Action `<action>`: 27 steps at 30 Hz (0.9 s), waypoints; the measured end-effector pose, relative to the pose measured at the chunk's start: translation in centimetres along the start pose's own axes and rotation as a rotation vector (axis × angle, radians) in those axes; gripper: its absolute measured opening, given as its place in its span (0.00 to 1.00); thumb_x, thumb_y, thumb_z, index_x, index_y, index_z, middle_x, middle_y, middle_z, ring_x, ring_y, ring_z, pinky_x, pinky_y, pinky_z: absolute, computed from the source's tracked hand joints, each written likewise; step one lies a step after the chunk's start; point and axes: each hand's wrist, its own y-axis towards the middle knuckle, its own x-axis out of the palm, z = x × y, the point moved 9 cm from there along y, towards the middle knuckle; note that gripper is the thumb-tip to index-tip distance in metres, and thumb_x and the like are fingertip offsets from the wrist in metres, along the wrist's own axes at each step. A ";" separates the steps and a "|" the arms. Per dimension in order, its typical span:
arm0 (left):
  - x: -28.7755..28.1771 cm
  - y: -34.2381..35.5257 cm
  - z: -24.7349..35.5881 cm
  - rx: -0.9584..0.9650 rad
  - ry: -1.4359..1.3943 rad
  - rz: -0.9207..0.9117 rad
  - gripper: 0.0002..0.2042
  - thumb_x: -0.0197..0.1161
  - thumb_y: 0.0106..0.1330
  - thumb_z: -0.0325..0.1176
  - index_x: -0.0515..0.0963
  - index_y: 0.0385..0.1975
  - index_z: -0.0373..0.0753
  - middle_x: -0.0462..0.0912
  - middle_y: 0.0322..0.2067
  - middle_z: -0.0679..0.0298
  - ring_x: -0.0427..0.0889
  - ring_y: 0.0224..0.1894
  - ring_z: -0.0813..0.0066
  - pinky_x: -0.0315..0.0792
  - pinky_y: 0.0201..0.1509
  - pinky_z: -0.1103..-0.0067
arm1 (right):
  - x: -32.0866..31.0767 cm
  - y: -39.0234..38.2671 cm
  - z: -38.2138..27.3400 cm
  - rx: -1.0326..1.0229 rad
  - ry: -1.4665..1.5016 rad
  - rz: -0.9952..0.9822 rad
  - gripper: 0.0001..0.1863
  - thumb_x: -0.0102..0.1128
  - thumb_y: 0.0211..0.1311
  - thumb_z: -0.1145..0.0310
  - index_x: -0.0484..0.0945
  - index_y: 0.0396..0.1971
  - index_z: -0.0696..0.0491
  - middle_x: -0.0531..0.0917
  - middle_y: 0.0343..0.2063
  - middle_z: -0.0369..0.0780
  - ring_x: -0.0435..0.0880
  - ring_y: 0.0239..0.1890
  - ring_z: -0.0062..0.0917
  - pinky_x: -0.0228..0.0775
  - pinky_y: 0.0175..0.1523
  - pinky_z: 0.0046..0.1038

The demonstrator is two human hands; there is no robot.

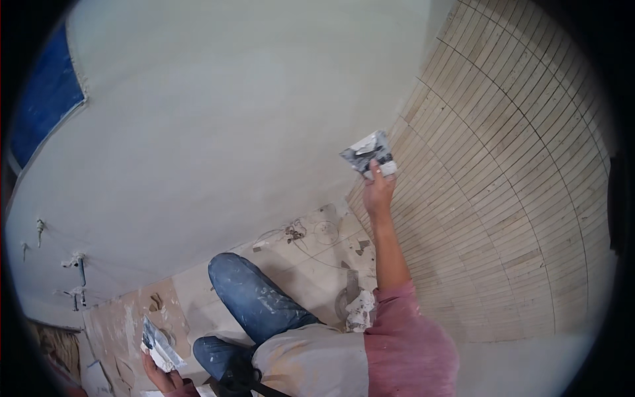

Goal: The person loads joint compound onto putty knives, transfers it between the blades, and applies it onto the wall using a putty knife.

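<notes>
My right hand (380, 194) is closed around a wide putty knife (366, 149), thumb on its face. Grey smears and white filler cover the blade, which is at the plastered white wall (245, 112) close to the corner with the tiled wall (493, 172). Whether the blade's edge touches the plaster, I cannot tell. Low on the left, my left hand (161, 376) grips a second putty knife (159, 345), its blade tilted upward and carrying white filler. That hand is partly cut off by the lower edge.
Pipe stubs (81, 270) stick out of the white wall at the left, below a blue panel (45, 96). Loose wire and debris (295, 231) lie on the floor along the wall. A white crumpled lump (361, 309) sits beside my right arm. Brown sheeting (126, 311) covers floor at the left.
</notes>
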 end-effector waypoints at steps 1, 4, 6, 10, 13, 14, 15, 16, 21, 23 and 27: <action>0.1 1.1 -1.2 0.012 0.007 -0.074 0.15 0.48 0.73 0.32 0.72 0.54 0.35 0.80 0.47 0.60 0.82 0.47 0.70 0.78 0.51 0.76 | -3.4 0.7 0.0 -0.036 -0.028 0.141 0.14 0.58 0.67 0.70 0.77 0.49 0.60 0.82 0.42 0.35 0.80 0.40 0.19 0.73 0.46 0.23; 0.2 1.6 -1.1 0.022 -0.006 -0.109 0.14 0.47 0.74 0.33 0.72 0.53 0.35 0.81 0.46 0.61 0.83 0.46 0.71 0.79 0.50 0.76 | -6.9 3.3 0.3 -0.078 -0.032 0.312 0.14 0.57 0.66 0.71 0.77 0.49 0.60 0.82 0.41 0.35 0.81 0.39 0.19 0.74 0.43 0.23; 0.1 1.5 -1.0 0.005 -0.019 -0.087 0.14 0.47 0.73 0.33 0.72 0.53 0.35 0.81 0.46 0.61 0.83 0.46 0.71 0.79 0.50 0.76 | -9.1 5.4 1.0 -0.095 -0.057 0.339 0.14 0.57 0.66 0.72 0.77 0.50 0.60 0.82 0.41 0.35 0.81 0.39 0.20 0.75 0.43 0.24; -1.5 1.6 -0.7 0.047 0.027 -0.097 0.14 0.47 0.72 0.30 0.72 0.54 0.35 0.80 0.45 0.62 0.83 0.45 0.72 0.78 0.49 0.77 | -9.8 5.9 0.7 -0.079 -0.055 0.372 0.15 0.58 0.65 0.73 0.76 0.51 0.60 0.82 0.42 0.35 0.81 0.39 0.20 0.76 0.41 0.24; -1.7 0.7 -0.3 0.114 0.088 -0.109 0.14 0.48 0.71 0.29 0.72 0.54 0.35 0.80 0.45 0.63 0.82 0.46 0.73 0.77 0.50 0.78 | -7.5 4.8 0.8 -0.046 -0.019 0.358 0.15 0.58 0.65 0.72 0.77 0.51 0.59 0.82 0.42 0.35 0.81 0.39 0.20 0.77 0.41 0.26; -1.2 0.4 0.1 0.168 0.139 -0.122 0.14 0.48 0.71 0.28 0.72 0.54 0.35 0.79 0.46 0.63 0.81 0.46 0.74 0.77 0.50 0.78 | -7.4 4.7 0.9 -0.046 -0.021 0.358 0.15 0.58 0.65 0.72 0.77 0.51 0.59 0.82 0.42 0.35 0.81 0.39 0.20 0.77 0.41 0.26; -1.2 0.5 0.1 0.167 0.140 -0.120 0.14 0.48 0.71 0.28 0.72 0.54 0.35 0.79 0.46 0.63 0.81 0.46 0.74 0.77 0.50 0.78 | -6.8 4.8 1.0 -0.060 0.000 0.315 0.15 0.58 0.65 0.72 0.76 0.51 0.59 0.82 0.42 0.36 0.82 0.39 0.21 0.77 0.41 0.27; -1.5 0.7 -0.4 0.136 0.092 -0.090 0.14 0.49 0.71 0.28 0.72 0.53 0.35 0.79 0.46 0.63 0.81 0.47 0.74 0.77 0.50 0.78 | -6.1 4.8 1.1 -0.072 0.022 0.272 0.16 0.58 0.65 0.72 0.76 0.51 0.59 0.82 0.43 0.36 0.82 0.40 0.22 0.78 0.41 0.29; -4.0 0.7 -1.1 0.126 -0.056 -0.083 0.13 0.52 0.70 0.27 0.72 0.53 0.34 0.80 0.46 0.62 0.82 0.45 0.73 0.79 0.48 0.78 | -2.0 4.5 2.5 0.006 0.049 0.186 0.17 0.58 0.65 0.71 0.75 0.52 0.59 0.82 0.42 0.37 0.83 0.38 0.23 0.80 0.37 0.31; -5.5 0.3 -1.3 0.125 -0.056 -0.051 0.13 0.51 0.71 0.26 0.71 0.53 0.34 0.80 0.46 0.62 0.83 0.45 0.73 0.80 0.48 0.77 | -1.3 3.9 3.2 0.044 0.068 0.172 0.17 0.58 0.65 0.71 0.75 0.52 0.59 0.82 0.42 0.37 0.83 0.38 0.23 0.81 0.36 0.31; -6.7 -0.5 -1.4 0.103 -0.099 0.017 0.12 0.50 0.72 0.26 0.71 0.53 0.34 0.81 0.46 0.61 0.83 0.45 0.72 0.81 0.47 0.77 | -1.4 3.1 4.2 0.071 0.050 0.212 0.15 0.57 0.65 0.71 0.75 0.51 0.57 0.82 0.41 0.37 0.83 0.37 0.23 0.81 0.34 0.31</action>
